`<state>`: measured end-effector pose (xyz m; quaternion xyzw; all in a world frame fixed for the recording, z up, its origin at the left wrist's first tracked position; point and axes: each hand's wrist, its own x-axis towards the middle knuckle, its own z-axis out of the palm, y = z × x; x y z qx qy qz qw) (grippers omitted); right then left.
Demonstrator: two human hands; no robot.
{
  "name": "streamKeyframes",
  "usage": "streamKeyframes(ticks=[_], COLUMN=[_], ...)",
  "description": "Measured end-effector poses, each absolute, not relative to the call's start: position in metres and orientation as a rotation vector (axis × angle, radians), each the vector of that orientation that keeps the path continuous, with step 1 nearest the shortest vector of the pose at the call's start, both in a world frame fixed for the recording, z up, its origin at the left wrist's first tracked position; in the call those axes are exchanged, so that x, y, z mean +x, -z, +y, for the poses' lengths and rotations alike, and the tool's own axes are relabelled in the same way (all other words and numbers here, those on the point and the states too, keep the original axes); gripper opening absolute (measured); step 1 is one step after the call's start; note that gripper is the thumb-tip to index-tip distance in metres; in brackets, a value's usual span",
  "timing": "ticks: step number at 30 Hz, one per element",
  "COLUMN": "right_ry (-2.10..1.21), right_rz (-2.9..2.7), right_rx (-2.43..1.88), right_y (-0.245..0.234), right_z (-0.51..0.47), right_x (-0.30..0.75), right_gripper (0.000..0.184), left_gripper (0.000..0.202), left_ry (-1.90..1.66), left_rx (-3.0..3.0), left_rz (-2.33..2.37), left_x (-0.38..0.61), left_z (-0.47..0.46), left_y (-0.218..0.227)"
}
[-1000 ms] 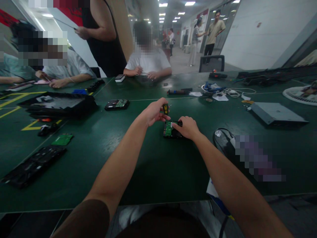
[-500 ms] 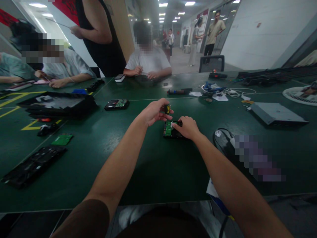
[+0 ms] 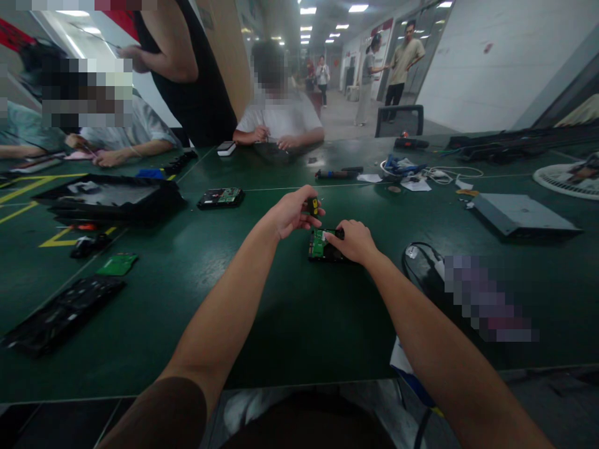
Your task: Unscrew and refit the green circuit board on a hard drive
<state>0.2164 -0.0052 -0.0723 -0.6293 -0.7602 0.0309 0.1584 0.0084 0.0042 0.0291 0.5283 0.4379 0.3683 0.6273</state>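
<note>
A black hard drive (image 3: 322, 246) with a green circuit board facing up lies on the green table (image 3: 299, 312) in front of me. My left hand (image 3: 292, 213) is closed around a black and yellow screwdriver (image 3: 313, 206) held upright over the drive's far edge. My right hand (image 3: 356, 240) rests on the drive's right side, fingers curled and pressing on it. The screwdriver's tip is hidden between the hands.
A second hard drive (image 3: 221, 197) lies farther left. A black tray (image 3: 105, 197), a green board (image 3: 117, 264) and a black panel (image 3: 60, 313) sit left. A grey box (image 3: 521, 215) and cables (image 3: 421, 171) are right. Other people sit and stand across the table.
My hands stay almost still on the drive; the left fingers shift slightly on the screwdriver. The standing person at the back moves a little left.
</note>
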Motion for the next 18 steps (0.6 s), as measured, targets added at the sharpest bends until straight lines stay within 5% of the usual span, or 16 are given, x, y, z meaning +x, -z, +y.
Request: streamKeyframes(ticks=[18], right_ry=[-0.080], right_rz=[-2.170], right_rx=[-1.796], right_y=[0.0731], right_z=[-0.0052], right_x=[0.2158], right_gripper=[0.055], left_gripper=[0.026], left_ry=[-0.808], left_rx=[1.203], left_rz=[0.958], left_x=[0.0077], left_z=[0.0020], left_y=[-0.0316])
